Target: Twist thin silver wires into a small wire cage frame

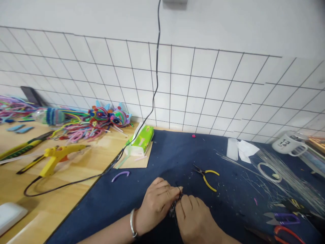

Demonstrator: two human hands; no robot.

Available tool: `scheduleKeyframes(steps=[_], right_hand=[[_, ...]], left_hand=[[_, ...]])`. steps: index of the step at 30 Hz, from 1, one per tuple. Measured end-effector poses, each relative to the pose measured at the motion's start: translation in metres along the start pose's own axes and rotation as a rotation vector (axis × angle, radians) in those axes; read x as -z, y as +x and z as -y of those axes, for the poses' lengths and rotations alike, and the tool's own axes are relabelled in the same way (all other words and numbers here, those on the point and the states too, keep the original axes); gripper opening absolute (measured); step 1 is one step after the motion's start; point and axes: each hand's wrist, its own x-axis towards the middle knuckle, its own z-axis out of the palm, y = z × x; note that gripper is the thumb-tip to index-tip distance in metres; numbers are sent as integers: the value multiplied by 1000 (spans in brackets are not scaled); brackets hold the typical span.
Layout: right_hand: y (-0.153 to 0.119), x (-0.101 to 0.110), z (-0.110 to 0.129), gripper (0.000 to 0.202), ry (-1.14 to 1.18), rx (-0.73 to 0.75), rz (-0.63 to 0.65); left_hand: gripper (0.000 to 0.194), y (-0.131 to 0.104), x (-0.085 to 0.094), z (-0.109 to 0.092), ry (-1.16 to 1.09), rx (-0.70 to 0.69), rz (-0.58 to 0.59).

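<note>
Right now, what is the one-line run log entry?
left hand: pinching small dark piece | right hand: pinching same piece | over blue mat | yellow pliers idle just beyond

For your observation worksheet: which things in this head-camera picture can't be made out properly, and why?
- Small dark piece pinched between left hand and right hand: head view, fingers cover it.
- Red-handled scissors: cut off by the bottom edge.
- White mug print: too small.
- Colourful pipe-cleaner heap: blurred tangle.

Ref = pliers (207,176) on mat (162,156): hands just in front; glue gun (54,157) far left; mug (288,144) right, behind; scissors (283,218) right, in front.
</note>
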Motion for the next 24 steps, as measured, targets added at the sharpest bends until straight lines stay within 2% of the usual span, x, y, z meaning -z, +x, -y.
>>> scheduleKeyframes(steps=[2,3,4,6,7,9,11,17,24], right_hand=[[-3,-6,6,19,5,16,-22],[-4,-9,7,21,27,16,-19],[-6,-11,8,22,62,11,-11],[-7,-14,4,23,160,-7,15],[-6,-14,0,23,212,-12,28],[-4,-11,-9,21,277,-25,47],[-2,-7,-18,18,288,-36,32],[-3,-11,-32,15,317,62,124],[-10,-21,-32,26,350,110,62]], left_hand=[[17,2,-4,-2,-125,174,-30],[15,3,-6,-2,-213,323,-32],[21,4,-7,-3,-329,474,-16],[28,7,-7,-3,-510,639,45],[30,8,-6,-2,-561,650,87],[32,11,0,-1,-574,572,151],[31,13,6,0,-602,552,179],[26,13,15,7,-743,654,265],[11,15,20,0,-596,629,279]])
